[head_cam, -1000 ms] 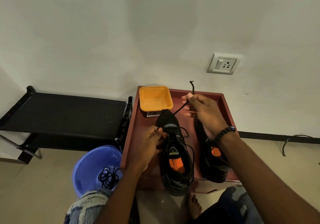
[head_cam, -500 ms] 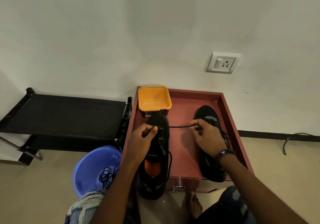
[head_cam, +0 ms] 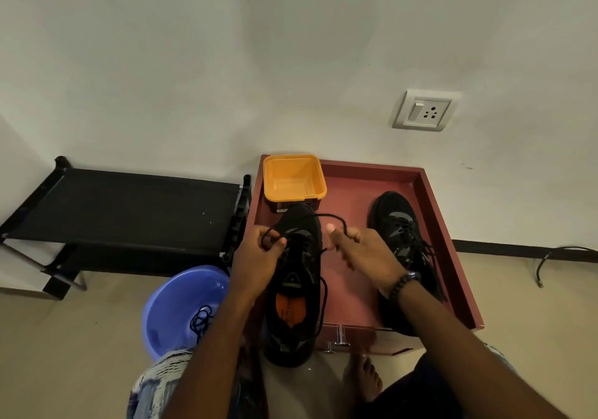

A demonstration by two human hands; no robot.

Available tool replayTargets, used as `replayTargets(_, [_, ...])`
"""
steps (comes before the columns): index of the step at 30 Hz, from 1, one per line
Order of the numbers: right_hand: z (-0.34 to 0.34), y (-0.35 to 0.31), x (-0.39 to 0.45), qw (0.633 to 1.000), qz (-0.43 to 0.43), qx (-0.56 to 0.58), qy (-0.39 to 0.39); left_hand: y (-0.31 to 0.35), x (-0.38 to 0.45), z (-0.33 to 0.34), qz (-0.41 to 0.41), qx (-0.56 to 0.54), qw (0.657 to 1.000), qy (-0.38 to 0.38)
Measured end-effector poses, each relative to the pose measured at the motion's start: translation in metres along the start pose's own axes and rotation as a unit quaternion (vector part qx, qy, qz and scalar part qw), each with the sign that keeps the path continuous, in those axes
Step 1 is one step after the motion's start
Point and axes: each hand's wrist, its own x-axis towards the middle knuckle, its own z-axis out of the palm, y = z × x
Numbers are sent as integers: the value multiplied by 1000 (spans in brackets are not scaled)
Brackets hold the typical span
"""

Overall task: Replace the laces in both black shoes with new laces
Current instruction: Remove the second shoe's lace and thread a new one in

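Observation:
A black shoe [head_cam: 296,292] with an orange insole lies on the left of the red tray [head_cam: 443,224], its heel hanging over the front edge. My left hand [head_cam: 259,253] pinches a loop of black lace [head_cam: 323,215] beside the shoe's upper eyelets. The lace arcs over the toe to my right hand [head_cam: 362,250], which pinches its other part just right of the shoe. A second black shoe [head_cam: 399,224], laced, lies on the tray's right side, partly under my right wrist.
An orange tub [head_cam: 293,177] stands at the tray's back left, touching the shoe's toe. A blue basin [head_cam: 181,305] on the floor to the left holds a bundle of black laces [head_cam: 200,320]. A black rack [head_cam: 123,211] stands against the wall. My bare foot [head_cam: 364,376] is below the tray.
The lace was stretched straight between my hands; now it arcs loosely over the toe, and my right hand has come closer to the left shoe. Earlier still, my right hand pulled the lace up high.

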Motion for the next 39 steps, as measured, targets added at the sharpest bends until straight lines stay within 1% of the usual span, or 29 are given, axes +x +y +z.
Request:
replayTargets(2, [0, -8, 0, 996, 17, 90, -10, -1, 1, -2, 25, 19, 998, 50])
replayTargets(3, [-1, -10, 2, 993, 21, 115, -13, -2, 1, -3, 38, 29, 996, 75])
replayTargets(4, [-1, -10, 3, 994, 17, 110, -17, -3, 0, -4, 46, 38, 994, 94])
replayTargets(7, [0, -7, 6, 999, 4, -20, -41, -6, -2, -9, 33, 61, 991, 117])
replayTargets(9, [3, 1, 4, 996, 19, -35, -74, -7, -2, -12, 18, 66, 990, 121])
replayTargets(11, [5, 11, 1, 996, 19, -8, -82, -4, -4, -13, 25, 68, 992, 104])
replayTargets(13, [6, 19, -1, 997, 17, 26, -77, 0, -7, -11, 81, 111, 989, 57])
replayTargets(15, [9, 22, -2, 995, 26, 47, -79, 2, -11, -5, 137, 157, 978, 12])
replayTargets(17, [11, 25, 1, 996, 33, 33, -79, 1, -13, -1, 180, 190, 965, -1])
replayTargets(19, [13, 27, 4, 997, 30, -5, -73, -3, -13, 2, 200, 235, 951, -7])
replayTargets(22, [15, 27, 5, 995, 11, -15, -94, -8, -13, 6, 181, 338, 923, -36])
replayTargets(25, [14, 25, 4, 997, 3, 1, -83, -10, -15, 10, 157, 374, 913, -50])
replayTargets(28, [14, 22, 2, 999, -8, -7, -50, -10, -16, 13, 153, 364, 918, -41])
replayTargets(33, [20, 27, 2, 999, 5, 17, -40, -9, -15, 15, 133, 347, 927, -46])
replayTargets(37, [24, 30, 1, 998, 3, 13, -54, -13, -12, 14, 130, 327, 935, -44])
replayTargets(39, [24, 30, 0, 998, 6, 32, -59, -15, -10, 13, 128, 325, 936, -48])
